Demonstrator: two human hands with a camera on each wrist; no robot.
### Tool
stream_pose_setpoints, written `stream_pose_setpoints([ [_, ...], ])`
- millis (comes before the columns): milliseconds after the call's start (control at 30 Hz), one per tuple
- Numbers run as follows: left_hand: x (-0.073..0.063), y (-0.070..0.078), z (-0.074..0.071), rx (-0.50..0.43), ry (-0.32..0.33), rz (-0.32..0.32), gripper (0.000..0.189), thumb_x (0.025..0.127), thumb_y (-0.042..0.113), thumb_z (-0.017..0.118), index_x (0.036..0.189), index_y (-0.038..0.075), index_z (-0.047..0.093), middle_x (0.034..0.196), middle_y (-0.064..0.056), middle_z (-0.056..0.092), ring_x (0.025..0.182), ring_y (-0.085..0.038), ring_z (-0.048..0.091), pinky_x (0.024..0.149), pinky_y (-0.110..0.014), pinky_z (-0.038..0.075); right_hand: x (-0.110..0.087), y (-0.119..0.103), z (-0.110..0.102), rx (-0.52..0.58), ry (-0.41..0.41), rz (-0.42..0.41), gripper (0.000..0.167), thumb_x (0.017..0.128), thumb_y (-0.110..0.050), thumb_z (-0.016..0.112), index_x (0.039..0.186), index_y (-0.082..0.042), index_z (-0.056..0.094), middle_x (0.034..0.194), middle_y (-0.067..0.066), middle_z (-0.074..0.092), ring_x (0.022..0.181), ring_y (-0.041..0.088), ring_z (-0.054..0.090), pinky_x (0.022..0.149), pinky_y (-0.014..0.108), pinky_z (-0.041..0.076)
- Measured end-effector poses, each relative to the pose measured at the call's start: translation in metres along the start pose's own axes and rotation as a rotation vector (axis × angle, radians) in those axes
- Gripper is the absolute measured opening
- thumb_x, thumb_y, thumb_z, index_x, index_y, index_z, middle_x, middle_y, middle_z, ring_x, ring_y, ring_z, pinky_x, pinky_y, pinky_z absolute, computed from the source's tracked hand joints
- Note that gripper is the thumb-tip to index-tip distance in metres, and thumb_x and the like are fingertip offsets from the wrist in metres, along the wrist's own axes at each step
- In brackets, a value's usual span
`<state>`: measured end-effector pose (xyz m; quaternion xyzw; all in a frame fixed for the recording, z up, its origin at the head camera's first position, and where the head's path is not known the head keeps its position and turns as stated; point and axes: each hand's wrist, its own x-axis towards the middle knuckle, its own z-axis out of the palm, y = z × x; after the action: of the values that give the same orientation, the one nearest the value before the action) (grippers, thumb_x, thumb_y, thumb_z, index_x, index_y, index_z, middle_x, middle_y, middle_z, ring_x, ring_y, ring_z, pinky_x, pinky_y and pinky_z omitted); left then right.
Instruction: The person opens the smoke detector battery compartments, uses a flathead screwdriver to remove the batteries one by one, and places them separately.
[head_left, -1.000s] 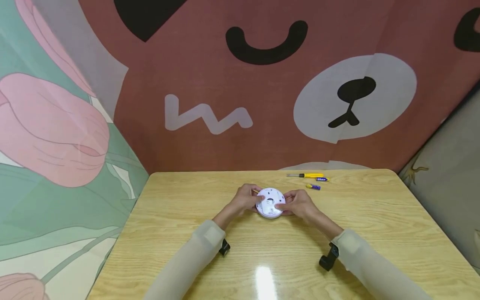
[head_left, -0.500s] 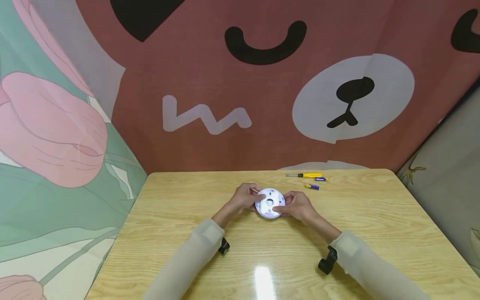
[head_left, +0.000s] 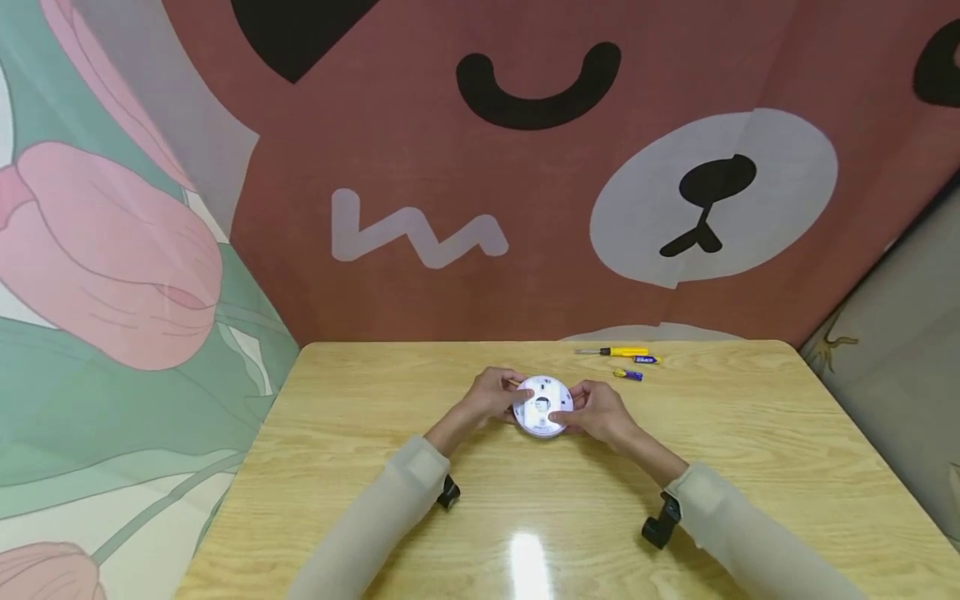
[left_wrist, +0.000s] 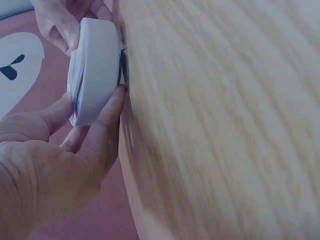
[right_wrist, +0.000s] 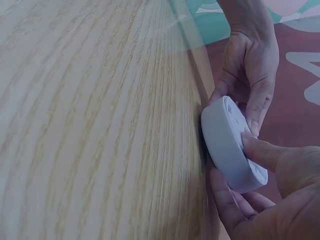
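A round white smoke detector [head_left: 536, 421], flat face up with a small central hole and printed marks, is held between both hands close over the wooden table. On its left side, my left hand [head_left: 491, 393] grips the rim, thumb on the face and fingers beneath. The right hand [head_left: 602, 408] pinches the opposite side the same way, its thumb lying on the lower right of the face. In the left wrist view the thick smooth side wall [left_wrist: 100, 70] shows, with a thin seam near the face. The right wrist view shows the detector [right_wrist: 222, 145] tilted between both hands.
Beyond the right hand, a yellow-handled screwdriver [head_left: 628, 352] lies near the table's back edge. Beside it are two small batteries, one purple [head_left: 647, 360] and one yellow and purple [head_left: 628, 375]. A printed bear curtain [head_left: 420, 300] hangs right behind the wooden table [head_left: 360, 400].
The marks and central hole on the detector's face have shifted slightly, as if its face has turned a little. Both hands keep their grip in nearly the same place.
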<state>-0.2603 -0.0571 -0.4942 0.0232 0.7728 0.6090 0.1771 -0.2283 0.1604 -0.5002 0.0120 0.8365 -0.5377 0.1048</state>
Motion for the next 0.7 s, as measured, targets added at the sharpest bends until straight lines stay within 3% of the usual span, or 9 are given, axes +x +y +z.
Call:
stream_pose_setpoints([
  [200, 0.001, -0.001, -0.003, -0.031, -0.041, 0.006, 0.029, 0.096, 0.002, 0.078, 0.124, -0.006, 0.073, 0.098, -0.010, 0.071, 0.070, -0.014, 0.066, 0.062, -0.035, 0.065, -0.001, -0.001, -0.002, -0.177, 0.040, -0.097, 0.047, 0.081, -0.017, 0.095, 0.112, 0.003, 0.066, 0.089, 0.008, 0.070, 0.077, 0.017, 0.061, 0.062, 0.023, 0.050],
  [367, -0.002, 0.003, -0.005, -0.027, -0.060, 0.051, 0.027, 0.096, 0.000, 0.077, 0.121, -0.006, 0.072, 0.100, -0.010, 0.067, 0.073, -0.016, 0.066, 0.064, -0.034, 0.065, -0.002, -0.003, -0.003, -0.247, 0.073, -0.186, 0.049, 0.079, -0.017, 0.096, 0.112, 0.003, 0.066, 0.090, 0.009, 0.071, 0.079, 0.017, 0.063, 0.063, 0.024, 0.049],
  [500, -0.008, 0.007, -0.005, 0.029, -0.054, 0.127, 0.024, 0.095, -0.001, 0.077, 0.117, -0.004, 0.072, 0.103, -0.011, 0.066, 0.079, -0.016, 0.065, 0.066, -0.032, 0.065, -0.004, -0.006, -0.004, -0.273, 0.081, -0.231, 0.049, 0.081, -0.016, 0.094, 0.115, 0.003, 0.066, 0.096, 0.011, 0.074, 0.085, 0.020, 0.068, 0.068, 0.025, 0.054],
  [700, -0.013, 0.010, -0.004, 0.210, 0.007, 0.321, 0.024, 0.093, 0.001, 0.080, 0.116, -0.001, 0.073, 0.106, -0.011, 0.072, 0.090, -0.016, 0.067, 0.075, -0.027, 0.060, -0.004, -0.015, -0.014, -0.242, 0.050, -0.241, 0.040, 0.099, -0.030, 0.078, 0.120, 0.003, 0.070, 0.109, 0.016, 0.075, 0.099, 0.028, 0.073, 0.078, 0.035, 0.062],
])
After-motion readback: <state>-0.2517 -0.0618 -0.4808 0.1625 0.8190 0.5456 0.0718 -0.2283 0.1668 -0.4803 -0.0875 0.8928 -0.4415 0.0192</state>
